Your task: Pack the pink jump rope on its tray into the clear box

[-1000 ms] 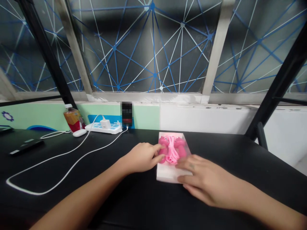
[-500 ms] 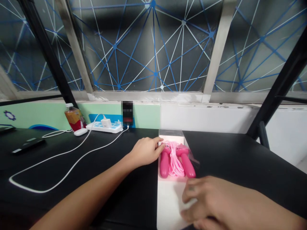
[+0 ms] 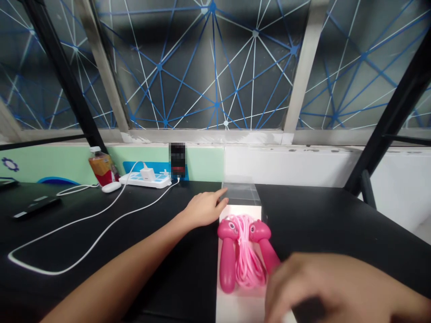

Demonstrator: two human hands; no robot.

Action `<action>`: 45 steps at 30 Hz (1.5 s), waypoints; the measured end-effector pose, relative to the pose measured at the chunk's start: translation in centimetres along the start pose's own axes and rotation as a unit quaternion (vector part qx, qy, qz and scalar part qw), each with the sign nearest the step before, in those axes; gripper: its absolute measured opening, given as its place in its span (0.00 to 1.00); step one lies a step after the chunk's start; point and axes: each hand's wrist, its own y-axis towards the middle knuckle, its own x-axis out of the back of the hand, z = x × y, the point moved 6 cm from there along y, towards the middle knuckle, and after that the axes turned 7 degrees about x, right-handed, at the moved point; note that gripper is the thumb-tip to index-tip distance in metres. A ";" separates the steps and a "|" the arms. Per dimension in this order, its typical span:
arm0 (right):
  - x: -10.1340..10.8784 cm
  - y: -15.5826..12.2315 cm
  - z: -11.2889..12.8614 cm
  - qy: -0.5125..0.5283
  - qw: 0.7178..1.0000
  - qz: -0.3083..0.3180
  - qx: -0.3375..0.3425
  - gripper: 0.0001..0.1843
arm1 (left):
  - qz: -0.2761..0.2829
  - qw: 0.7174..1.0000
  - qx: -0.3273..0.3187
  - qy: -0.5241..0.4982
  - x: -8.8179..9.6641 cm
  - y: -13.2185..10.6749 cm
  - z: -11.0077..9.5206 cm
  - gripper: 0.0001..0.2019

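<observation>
A pink jump rope lies on a white card [image 3: 239, 309], its pink cord [image 3: 247, 258] coiled between two handles, the left one [image 3: 228, 264] fully in view. Beyond the card's far end is a clear plastic sleeve [image 3: 240, 192], flat on the black table. My left hand [image 3: 204, 208] holds the sleeve at its left edge, thumb and forefinger on it, the other fingers partly hidden. At the near right, my right hand [image 3: 303, 282] is closed on the near part of the card, blurred, and covers the lower end of the right handle [image 3: 264, 246].
A white power strip [image 3: 144, 179] with a plugged-in charger stands against the wall beside a phone [image 3: 178, 161]. White cable [image 3: 101, 251] loops across the table's left side. A drink bottle [image 3: 101, 166], a white mouse-like object [image 3: 111, 187] and a black flat device [image 3: 37, 207] are further left.
The card with the jump rope has slid toward me, out of the clear sleeve, along with my right hand. My left hand has stayed almost still at the sleeve.
</observation>
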 end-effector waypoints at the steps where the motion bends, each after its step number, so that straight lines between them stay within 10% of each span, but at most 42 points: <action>1: 1.4 -0.4 -0.7 -0.017 0.998 -0.062 -0.023 0.18 | -0.009 1.000 0.000 -0.008 0.2 -0.1 0.0 0.25; 5: 5.6 -2.5 -3.9 -0.193 0.935 -0.259 -0.149 0.13 | -0.070 0.996 -0.003 -0.057 2.3 -1.1 0.1 0.20; 14: 4.1 -1.9 -7.0 -0.219 0.930 -0.240 -0.174 0.14 | 0.119 0.976 -0.158 -0.088 2.7 -4.7 -3.3 0.15; 45: 4.4 -2.6 -7.6 -0.130 0.939 -0.251 -0.195 0.16 | 0.124 0.979 -0.138 -0.081 2.5 -4.6 -2.9 0.16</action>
